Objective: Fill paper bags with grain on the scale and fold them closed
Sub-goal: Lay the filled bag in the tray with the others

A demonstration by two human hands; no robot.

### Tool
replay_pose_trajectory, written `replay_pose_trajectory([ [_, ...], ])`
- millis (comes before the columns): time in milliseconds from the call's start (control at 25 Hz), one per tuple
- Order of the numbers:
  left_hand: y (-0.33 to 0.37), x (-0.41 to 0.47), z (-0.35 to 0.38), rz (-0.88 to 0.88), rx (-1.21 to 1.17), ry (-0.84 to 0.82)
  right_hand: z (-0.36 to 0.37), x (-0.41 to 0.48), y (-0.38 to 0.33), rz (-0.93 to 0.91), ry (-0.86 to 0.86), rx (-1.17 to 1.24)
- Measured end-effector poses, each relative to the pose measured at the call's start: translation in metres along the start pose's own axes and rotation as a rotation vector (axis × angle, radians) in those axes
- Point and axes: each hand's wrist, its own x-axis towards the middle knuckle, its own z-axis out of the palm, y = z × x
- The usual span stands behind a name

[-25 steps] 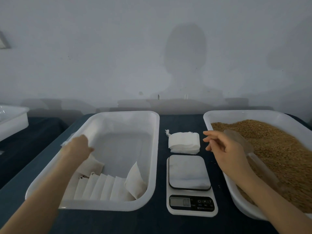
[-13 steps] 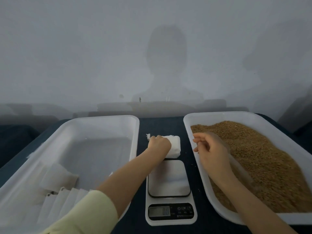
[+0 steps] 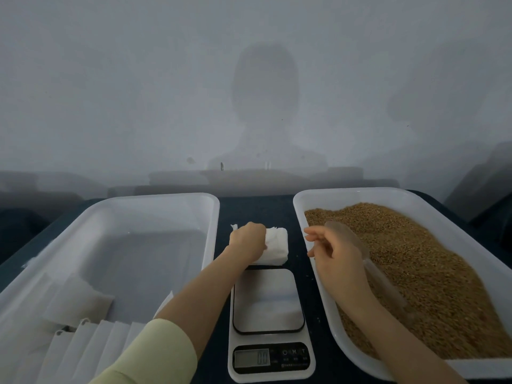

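A stack of white paper bags (image 3: 277,249) lies on the dark table just behind the scale (image 3: 267,300). My left hand (image 3: 247,241) rests on the stack's left part, fingers curled down onto the top bag. The scale's platform is bare. My right hand (image 3: 336,261) hovers over the left rim of the white tray (image 3: 318,200) full of brown grain (image 3: 415,267), fingers loosely curled and holding nothing. A clear plastic scoop (image 3: 376,275) lies in the grain under that hand.
A second white tray (image 3: 166,200) stands at the left, with several folded white bags (image 3: 83,339) lined up at its near end. A grey wall rises close behind the table.
My left hand left the left tray and reached over to the bag stack, where it now presses on the top bag. My right hand has stayed over the grain tray's rim.
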Motion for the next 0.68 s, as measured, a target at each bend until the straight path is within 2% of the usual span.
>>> replay_pose_trajectory([
  [120,-0.015,-0.004,-0.007,-0.015,-0.056,0.238,-0.001,0.0,-0.001,-0.006,0.004,-0.002],
  [200,-0.023,-0.013,-0.02,-0.094,-0.377,0.397,-0.001,0.0,-0.001,-0.01,0.001,-0.009],
  [320,-0.028,-0.039,-0.043,-0.154,-0.81,0.483,0.001,-0.003,-0.001,-0.011,-0.048,-0.015],
  [400,-0.024,-0.066,-0.044,-0.145,-1.273,0.366,0.005,-0.006,-0.001,0.0,-0.133,0.027],
  [480,-0.019,-0.098,-0.03,-0.033,-1.64,0.204,0.01,-0.009,-0.005,0.065,-0.3,0.15],
  [560,-0.015,-0.122,-0.014,0.047,-1.764,0.078,0.014,-0.01,-0.012,0.139,-0.455,0.307],
  [680,-0.016,-0.128,-0.006,0.021,-1.968,-0.018,0.016,-0.009,-0.018,0.285,-0.435,0.521],
])
